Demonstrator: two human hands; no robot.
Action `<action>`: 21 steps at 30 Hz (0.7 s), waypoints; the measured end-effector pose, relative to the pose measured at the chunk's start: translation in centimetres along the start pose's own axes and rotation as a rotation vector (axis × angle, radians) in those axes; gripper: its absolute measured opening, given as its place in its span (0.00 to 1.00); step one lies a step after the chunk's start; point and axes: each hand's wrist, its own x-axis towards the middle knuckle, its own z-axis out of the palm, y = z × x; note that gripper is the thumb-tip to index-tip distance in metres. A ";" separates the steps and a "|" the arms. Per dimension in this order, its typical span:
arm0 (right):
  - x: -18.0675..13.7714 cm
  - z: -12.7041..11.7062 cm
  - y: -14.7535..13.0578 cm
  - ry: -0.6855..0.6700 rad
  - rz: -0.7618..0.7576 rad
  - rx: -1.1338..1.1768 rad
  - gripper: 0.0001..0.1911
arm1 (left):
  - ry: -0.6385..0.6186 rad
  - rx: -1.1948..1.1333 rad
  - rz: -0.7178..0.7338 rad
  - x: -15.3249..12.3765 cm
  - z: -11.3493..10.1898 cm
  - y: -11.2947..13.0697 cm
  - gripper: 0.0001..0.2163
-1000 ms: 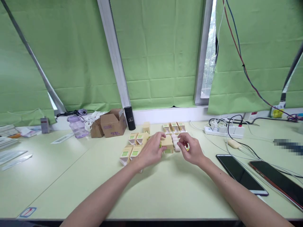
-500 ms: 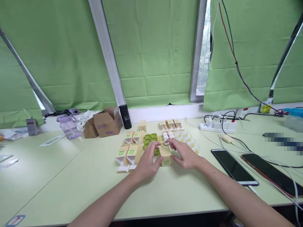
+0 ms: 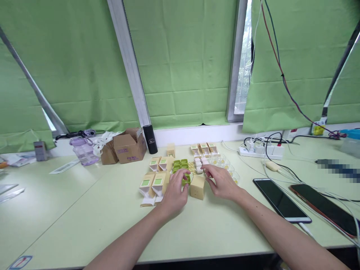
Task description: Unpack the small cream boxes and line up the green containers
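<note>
A small cardboard box (image 3: 197, 188), closed on top, stands upright on the table between my hands. Its plain side with faint marks faces me. My left hand (image 3: 176, 190) hovers just left of the box, with thumb and fingers apart and nothing in it. To the right, my right hand (image 3: 221, 182) is held beside the box with curved, separated fingers, also holding nothing. Behind my left hand sit several green cups (image 3: 180, 163). Small yellow pieces (image 3: 192, 168), white-pink pieces (image 3: 198, 163) and clear domed cups (image 3: 223, 162) lie in rows past the box.
Several opened boxes (image 3: 158, 182) lie left of my left hand. More opened boxes (image 3: 204, 149) and one standing box (image 3: 170, 150) are farther back. Phones (image 3: 281, 199), cables and a power strip (image 3: 261, 150) occupy the right; a black bottle (image 3: 150, 139) and brown carton (image 3: 129, 147) stand back left.
The box has turned, so its green label no longer faces me. Both hands have let go of it and drawn slightly apart. The view has shifted a little.
</note>
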 end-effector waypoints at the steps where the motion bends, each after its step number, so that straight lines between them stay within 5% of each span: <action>1: 0.0 0.2 0.0 0.005 0.011 -0.011 0.24 | -0.008 0.008 -0.007 0.0 0.0 0.0 0.19; 10: 0.2 0.9 0.3 0.167 0.132 -0.080 0.19 | -0.141 0.079 -0.023 -0.1 -0.1 -0.6 0.32; 21: 0.5 1.3 -0.9 0.351 0.079 -0.036 0.17 | -0.145 0.079 -0.136 0.0 0.9 0.2 0.21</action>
